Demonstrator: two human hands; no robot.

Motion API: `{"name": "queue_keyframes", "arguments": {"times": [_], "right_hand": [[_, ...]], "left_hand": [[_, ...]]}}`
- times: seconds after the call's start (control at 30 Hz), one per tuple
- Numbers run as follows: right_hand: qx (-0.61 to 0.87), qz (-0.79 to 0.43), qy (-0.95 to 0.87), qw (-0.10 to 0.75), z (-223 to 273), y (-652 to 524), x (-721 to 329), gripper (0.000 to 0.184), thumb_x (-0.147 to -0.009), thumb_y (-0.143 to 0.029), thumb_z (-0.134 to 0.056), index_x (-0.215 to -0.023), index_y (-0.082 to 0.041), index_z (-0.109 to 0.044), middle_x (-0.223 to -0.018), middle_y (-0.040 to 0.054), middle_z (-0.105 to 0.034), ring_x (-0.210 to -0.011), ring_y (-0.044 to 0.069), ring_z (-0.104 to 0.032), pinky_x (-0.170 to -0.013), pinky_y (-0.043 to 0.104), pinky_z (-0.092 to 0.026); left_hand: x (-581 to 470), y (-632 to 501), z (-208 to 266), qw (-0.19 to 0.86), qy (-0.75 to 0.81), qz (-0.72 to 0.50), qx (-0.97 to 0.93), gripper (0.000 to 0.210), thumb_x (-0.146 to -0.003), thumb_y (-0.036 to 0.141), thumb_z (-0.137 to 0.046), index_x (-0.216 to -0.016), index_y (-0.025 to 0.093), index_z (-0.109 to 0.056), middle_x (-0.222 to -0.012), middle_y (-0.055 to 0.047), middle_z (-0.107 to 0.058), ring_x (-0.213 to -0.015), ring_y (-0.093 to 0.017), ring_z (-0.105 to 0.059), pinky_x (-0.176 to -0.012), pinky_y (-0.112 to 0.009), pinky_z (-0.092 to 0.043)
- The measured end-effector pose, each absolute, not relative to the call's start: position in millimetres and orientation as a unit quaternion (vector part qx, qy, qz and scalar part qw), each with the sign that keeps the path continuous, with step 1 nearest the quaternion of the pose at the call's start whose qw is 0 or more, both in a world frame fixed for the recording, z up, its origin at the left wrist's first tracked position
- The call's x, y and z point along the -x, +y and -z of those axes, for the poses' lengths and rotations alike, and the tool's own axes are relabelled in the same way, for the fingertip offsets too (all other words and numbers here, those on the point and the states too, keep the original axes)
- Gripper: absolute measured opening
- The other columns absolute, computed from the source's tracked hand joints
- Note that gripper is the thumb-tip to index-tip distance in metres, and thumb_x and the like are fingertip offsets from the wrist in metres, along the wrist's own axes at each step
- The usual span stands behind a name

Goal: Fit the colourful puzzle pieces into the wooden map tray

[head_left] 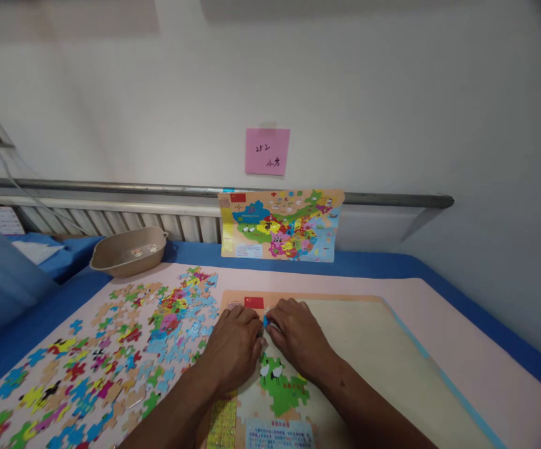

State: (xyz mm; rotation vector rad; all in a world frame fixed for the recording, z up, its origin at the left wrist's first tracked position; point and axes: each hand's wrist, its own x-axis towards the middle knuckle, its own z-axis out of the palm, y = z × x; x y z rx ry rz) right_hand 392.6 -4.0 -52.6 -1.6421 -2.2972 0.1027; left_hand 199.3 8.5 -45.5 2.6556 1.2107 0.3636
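Both of my hands rest over the upper left part of a jigsaw board. A small blue puzzle piece shows between them, just below the printed red flag. My right hand has its fingers curled in, with the fingertips at that blue piece. Beside it, my left hand is closed, its fingertips pressed down, and what lies under them is hidden. Below the hands, a joined green section with white cranes lies on the board, above a pale blue text panel.
Many loose puzzle pieces spread over the left of the table. A partly joined section lies among them. A beige basket holds a few pieces. A printed map leans at the back, below a pink note on the wall.
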Motion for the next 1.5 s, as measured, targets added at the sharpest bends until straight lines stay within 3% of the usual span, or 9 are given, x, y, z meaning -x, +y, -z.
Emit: {"name": "queue_keyframes", "arguments": {"times": [0.77, 1.13, 1.5], "right_hand": [[0.575, -0.033, -0.803, 0.150, 50.8, -5.4, -392.4, 0.003, -0.098, -0.021, -0.070, -0.100, -0.020, -0.070, -0.102, 0.0046, -0.068, -0.099, 0.024, -0.054, -0.085, 0.037, -0.030], [0.575, -0.028, -0.808, 0.125, 47.3, -5.2, -391.5, 0.007, -0.101, -0.022, -0.066, -0.098, -0.022, -0.073, -0.103, 0.0048, -0.068, -0.101, 0.024, -0.055, -0.085, 0.037, -0.030], [0.584, -0.019, -0.803, 0.122, 48.0, -5.8, -388.4, 0.011, -0.103, -0.024, -0.065, -0.098, -0.023, -0.075, -0.103, 0.0040, -0.068, -0.103, 0.023, -0.057, -0.087, 0.037, -0.032]], "left_hand": [[-197.1, 15.2, 54.5, 0.099, 0.407, -0.142, -0.897, 0.022, -0.097, 0.018, -0.054, -0.110, 0.022, -0.071, -0.115, -0.007, -0.070, -0.113, -0.027, -0.058, -0.099, -0.044, -0.044], [-197.1, 14.0, 45.0, 0.083, 0.423, -0.136, -0.892, 0.022, -0.099, 0.019, -0.054, -0.107, 0.024, -0.074, -0.121, -0.007, -0.070, -0.116, -0.029, -0.058, -0.096, -0.045, -0.044], [-197.7, 14.0, 44.1, 0.078, 0.420, -0.123, -0.896, 0.024, -0.098, 0.021, -0.055, -0.114, 0.025, -0.073, -0.136, -0.008, -0.066, -0.128, -0.032, -0.055, -0.103, -0.050, -0.043]]}}
